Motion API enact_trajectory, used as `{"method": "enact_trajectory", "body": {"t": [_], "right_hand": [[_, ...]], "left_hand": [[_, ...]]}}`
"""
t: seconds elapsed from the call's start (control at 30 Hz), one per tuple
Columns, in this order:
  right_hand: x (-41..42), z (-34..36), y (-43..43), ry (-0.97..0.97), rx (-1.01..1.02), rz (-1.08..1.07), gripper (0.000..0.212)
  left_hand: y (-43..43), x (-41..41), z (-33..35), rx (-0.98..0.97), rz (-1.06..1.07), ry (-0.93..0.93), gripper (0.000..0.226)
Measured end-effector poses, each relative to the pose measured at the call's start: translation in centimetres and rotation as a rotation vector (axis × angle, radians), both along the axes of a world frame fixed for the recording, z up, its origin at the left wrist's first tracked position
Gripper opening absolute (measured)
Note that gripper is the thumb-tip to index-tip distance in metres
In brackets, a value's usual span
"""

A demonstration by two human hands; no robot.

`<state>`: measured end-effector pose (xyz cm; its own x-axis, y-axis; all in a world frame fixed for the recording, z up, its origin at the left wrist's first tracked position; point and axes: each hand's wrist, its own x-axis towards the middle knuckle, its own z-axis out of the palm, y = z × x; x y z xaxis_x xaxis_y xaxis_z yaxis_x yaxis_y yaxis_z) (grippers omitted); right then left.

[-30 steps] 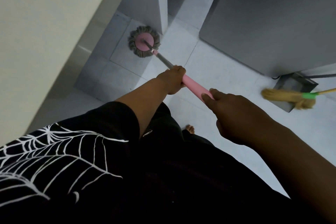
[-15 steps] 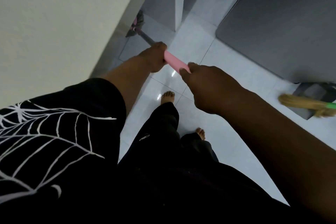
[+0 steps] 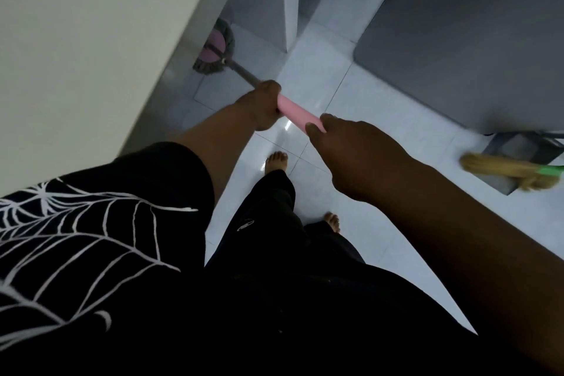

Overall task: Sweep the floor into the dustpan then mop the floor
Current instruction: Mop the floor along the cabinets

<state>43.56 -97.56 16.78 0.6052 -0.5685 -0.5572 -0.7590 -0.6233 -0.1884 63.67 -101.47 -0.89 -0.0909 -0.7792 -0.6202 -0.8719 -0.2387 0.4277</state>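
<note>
Cream wall (image 3: 91, 24) left, grey cabinet (image 3: 473, 40) right, white pillar (image 3: 290, 0) between.

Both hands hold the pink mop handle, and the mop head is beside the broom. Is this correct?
Not quite: the head view shows the left hand and right hand holding the mop handle, but the mop head is by the wall, far from the broom.

Glossy white tile floor (image 3: 381, 137) here, thin grout lines, a bit of glare in the middle. My mop (image 3: 215, 52) has its grey-fringed pink head down at the floor's left edge, right against the wall (image 3: 91, 40). Near the right edge the straw broom (image 3: 503, 169) lies across the grey dustpan (image 3: 515, 149), just beside a big grey cabinet (image 3: 473, 40). My bare left foot (image 3: 276, 162) is mid-floor, ahead of my right foot (image 3: 332, 220).
</note>
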Motion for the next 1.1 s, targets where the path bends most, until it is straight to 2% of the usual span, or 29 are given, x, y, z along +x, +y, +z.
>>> {"method": "enact_trajectory", "body": {"t": [0.4,0.6,0.97,1.1], "right_hand": [[-12.5,3.4,11.9,0.139,-0.006,0.025,0.066],[-16.5,4.3,15.6,0.171,0.009,0.051,0.065],[-13.9,3.9,13.6,0.166,-0.011,0.101,0.064],[-10.6,3.2,11.2,0.159,-0.004,0.092,0.068]], "left_hand": [[12.3,-12.8,1.9,-0.045,-0.051,0.060,0.041],[16.3,-16.8,1.6,-0.095,-0.064,0.064,0.041],[15.2,-14.4,1.9,-0.116,-0.003,0.089,0.041],[13.0,-11.2,1.1,-0.075,-0.011,0.086,0.055]]}}
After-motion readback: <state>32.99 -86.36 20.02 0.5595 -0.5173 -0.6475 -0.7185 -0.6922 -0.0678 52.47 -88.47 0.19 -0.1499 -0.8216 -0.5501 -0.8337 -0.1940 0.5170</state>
